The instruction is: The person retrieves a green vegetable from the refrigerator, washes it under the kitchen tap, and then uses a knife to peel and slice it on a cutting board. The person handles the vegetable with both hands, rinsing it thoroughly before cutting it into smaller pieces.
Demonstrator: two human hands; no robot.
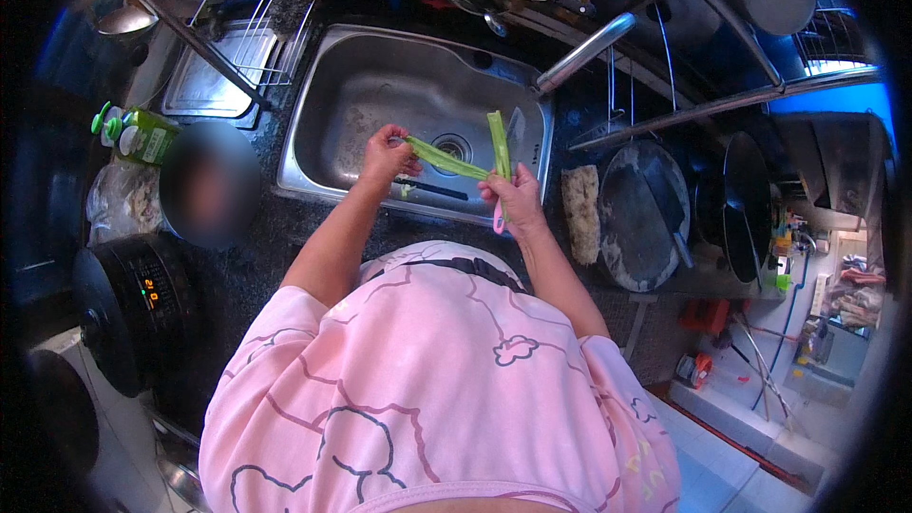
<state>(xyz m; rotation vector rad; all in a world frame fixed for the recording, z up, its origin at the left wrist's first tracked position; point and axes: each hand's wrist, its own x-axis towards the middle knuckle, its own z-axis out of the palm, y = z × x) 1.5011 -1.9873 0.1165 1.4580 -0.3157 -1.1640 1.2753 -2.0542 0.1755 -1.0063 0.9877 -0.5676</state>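
Observation:
Over a stainless steel sink, my left hand pinches one end of a long green vegetable strip. The strip runs across the drain to my right hand. That hand also grips an upright green stalk piece. A pink handle sticks out below my right hand, and a pale blade shows beside the stalk; the hand hides whether they join. A thin black bar lies near the sink's front edge, with small green scraps beside it.
Left of the sink stand a green pump bottle and a black electric cooker. To the right are a dried loofah and a round board with a cleaver on it. A metal rack rail crosses above.

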